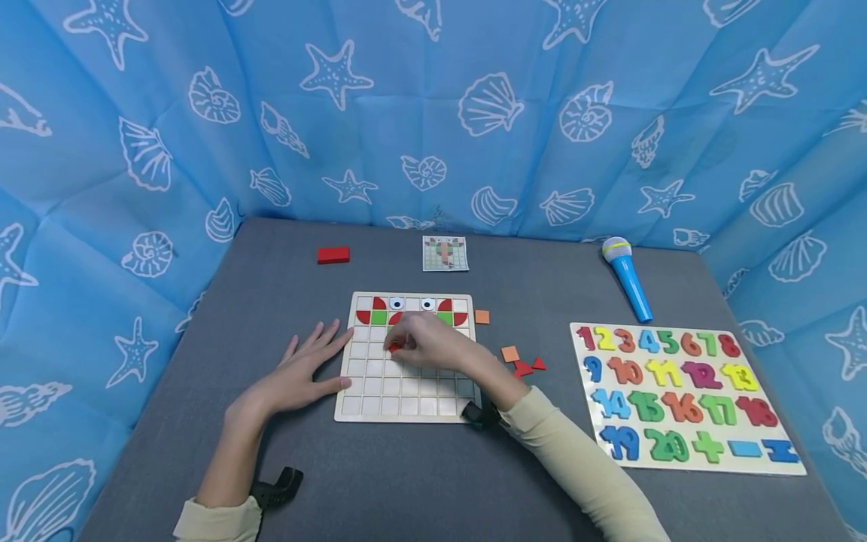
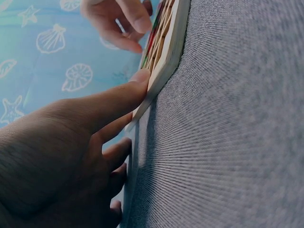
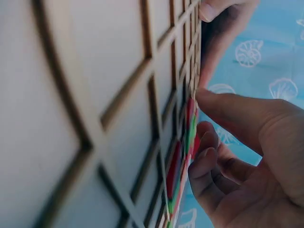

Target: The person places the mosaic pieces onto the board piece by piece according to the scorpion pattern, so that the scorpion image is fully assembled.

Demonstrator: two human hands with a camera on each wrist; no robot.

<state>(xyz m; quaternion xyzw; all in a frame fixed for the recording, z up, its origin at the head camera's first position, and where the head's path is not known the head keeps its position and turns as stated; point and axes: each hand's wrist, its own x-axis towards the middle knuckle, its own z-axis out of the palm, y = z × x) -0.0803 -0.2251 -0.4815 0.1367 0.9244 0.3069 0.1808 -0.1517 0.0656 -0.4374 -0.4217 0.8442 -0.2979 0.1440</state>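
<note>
A wooden grid board (image 1: 372, 406) lies on the grey table. Its top rows hold red quarter-round pieces (image 1: 379, 303), green squares (image 1: 378, 317) and two eye pieces (image 1: 428, 304). My right hand (image 1: 433, 342) is over the upper middle of the board and pinches a small red piece (image 1: 395, 347), mostly hidden by the fingers. With fingers spread, my left hand (image 1: 301, 373) rests at the board's left edge. The left thumb (image 2: 118, 97) touches the board's rim in the left wrist view.
Orange squares (image 1: 509, 354) and red pieces (image 1: 522, 369) lie right of the board. Behind it are a red block (image 1: 333, 255) and a pattern card (image 1: 445, 254). A toy microphone (image 1: 628, 278) and a number puzzle board (image 1: 582, 339) are on the right.
</note>
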